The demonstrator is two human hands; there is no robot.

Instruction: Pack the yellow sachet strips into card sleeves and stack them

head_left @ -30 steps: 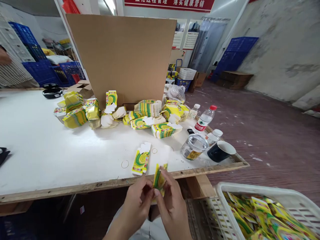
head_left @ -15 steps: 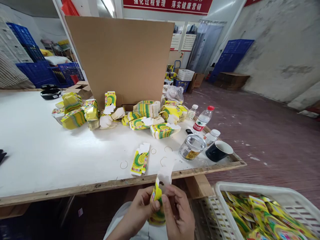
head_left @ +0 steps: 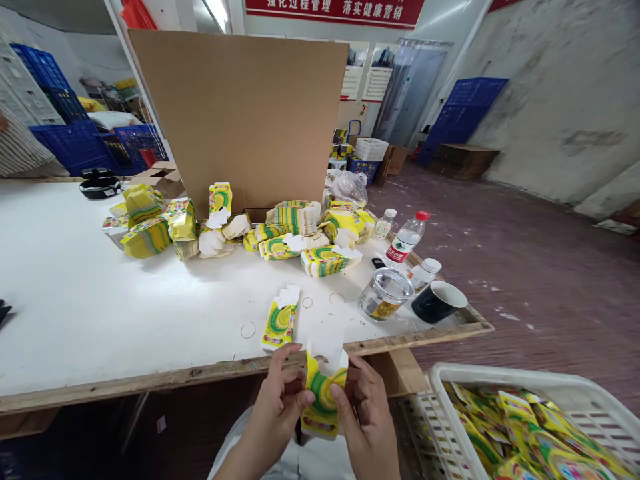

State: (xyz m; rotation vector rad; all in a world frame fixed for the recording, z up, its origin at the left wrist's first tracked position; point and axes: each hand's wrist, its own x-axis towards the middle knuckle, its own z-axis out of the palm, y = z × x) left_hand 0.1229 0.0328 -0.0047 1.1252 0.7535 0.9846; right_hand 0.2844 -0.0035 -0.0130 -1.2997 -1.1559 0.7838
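Between my two hands I hold a small yellow and green carton (head_left: 323, 400), upright in front of the table edge, its white top flap standing up. My left hand (head_left: 277, 407) grips the carton's left side, thumb on the front. On the right side, my right hand (head_left: 365, 413) holds it, with its thumb pressed on the printed face. Another flat carton (head_left: 280, 323) of the same print lies on the table just beyond. Thin rubber bands (head_left: 248, 330) lie around it.
Bundles of folded cartons (head_left: 295, 220) line the table's back before a large cardboard sheet (head_left: 245, 120). At right stand a clear jar (head_left: 386, 297), a dark mug (head_left: 435, 303) and a red-capped bottle (head_left: 405, 240). Lower right, a white basket (head_left: 540, 377) holds many yellow packets.
The carton has turned so that its printed face is towards me. My hands have moved apart to its two sides, the left one reaching a little higher.
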